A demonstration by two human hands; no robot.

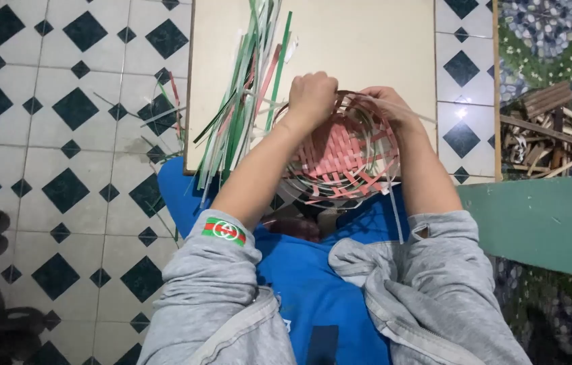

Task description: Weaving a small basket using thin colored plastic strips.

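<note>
Pink woven basket (340,152), round | both hands (313,94) (384,101) clamped on rim | loose strips (242,88) beside

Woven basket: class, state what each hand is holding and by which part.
Both the left hand and right hand grip the pink woven basket at its far rim.

Single head-worn view, looking steeply down from close above onto grey-sleeved forearms, blue-clad lap, pale board (367,34) and diamond-patterned tiled floor (63,135).
</note>
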